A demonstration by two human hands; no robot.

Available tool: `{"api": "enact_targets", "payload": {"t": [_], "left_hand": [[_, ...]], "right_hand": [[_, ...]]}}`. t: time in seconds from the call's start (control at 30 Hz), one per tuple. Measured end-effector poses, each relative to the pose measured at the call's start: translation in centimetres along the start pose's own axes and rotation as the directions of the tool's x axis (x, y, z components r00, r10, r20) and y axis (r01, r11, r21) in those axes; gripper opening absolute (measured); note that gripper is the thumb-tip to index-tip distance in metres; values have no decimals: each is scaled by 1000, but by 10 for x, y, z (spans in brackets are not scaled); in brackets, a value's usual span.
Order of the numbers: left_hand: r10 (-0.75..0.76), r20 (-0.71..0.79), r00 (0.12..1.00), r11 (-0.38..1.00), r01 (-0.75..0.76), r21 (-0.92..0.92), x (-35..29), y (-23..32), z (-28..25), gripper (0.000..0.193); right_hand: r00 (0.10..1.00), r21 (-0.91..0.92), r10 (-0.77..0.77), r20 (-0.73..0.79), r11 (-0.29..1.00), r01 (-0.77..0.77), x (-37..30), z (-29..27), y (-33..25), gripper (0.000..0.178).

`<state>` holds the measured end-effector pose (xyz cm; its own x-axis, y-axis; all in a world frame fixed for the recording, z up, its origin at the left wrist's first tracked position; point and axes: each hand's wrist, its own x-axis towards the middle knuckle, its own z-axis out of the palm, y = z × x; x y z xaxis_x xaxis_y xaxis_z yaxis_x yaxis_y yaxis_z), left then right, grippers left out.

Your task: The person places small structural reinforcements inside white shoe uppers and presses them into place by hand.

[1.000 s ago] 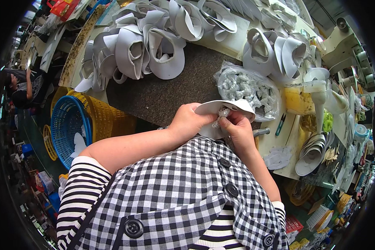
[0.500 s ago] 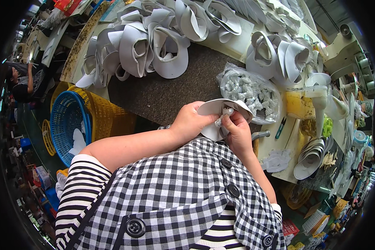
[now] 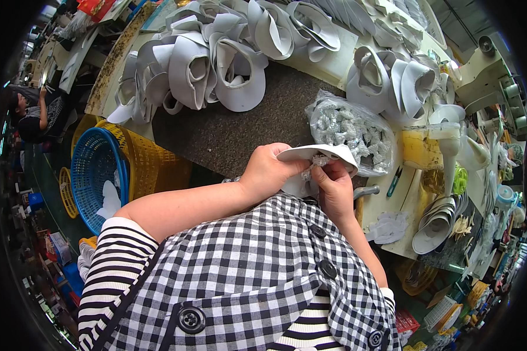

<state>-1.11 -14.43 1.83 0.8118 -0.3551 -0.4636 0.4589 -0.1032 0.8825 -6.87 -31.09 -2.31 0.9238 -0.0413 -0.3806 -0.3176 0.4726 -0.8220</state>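
Observation:
A white shoe upper is held just in front of my apron, above the table's near edge. My left hand pinches its left side, the thumb inside and the fingers behind. At its opening, my right hand closes thumb and fingers on a small silvery, glittery ornament, pressed against the upper's inner side. Part of the ornament is hidden by the fingers and the upper's edge. Just beyond lies a clear plastic bag full of similar silvery pieces.
White uppers are heaped along the table's far side, with more at right. A yellow glue container, a green pen-like tool and a hammer lie rightward. Blue and yellow baskets stand left; a person sits far left.
The upper has tipped, its top edge folding more over the opening. The ornament sits deeper under that edge, and my right fingers have shifted slightly with it.

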Motion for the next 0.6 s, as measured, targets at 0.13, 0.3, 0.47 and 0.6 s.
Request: {"api": "enact_targets", "payload": {"t": [0.13, 0.3, 0.47, 0.6], "left_hand": [[28, 34, 999, 1000, -28, 7, 0, 0, 0, 13], [63, 73, 995, 997, -60, -43, -2, 2, 1, 13], [50, 14, 999, 999, -50, -11, -2, 2, 3, 15], [63, -13, 998, 998, -63, -12, -2, 2, 4, 16]], "right_hand": [[998, -16, -62, 27, 998, 62, -4, 2, -1, 21], [985, -31, -161, -62, 987, 160, -5, 6, 5, 19], [982, 25, -181, -57, 983, 182, -3, 6, 8, 21], [984, 39, -166, -65, 985, 169, -3, 7, 9, 23]]}}
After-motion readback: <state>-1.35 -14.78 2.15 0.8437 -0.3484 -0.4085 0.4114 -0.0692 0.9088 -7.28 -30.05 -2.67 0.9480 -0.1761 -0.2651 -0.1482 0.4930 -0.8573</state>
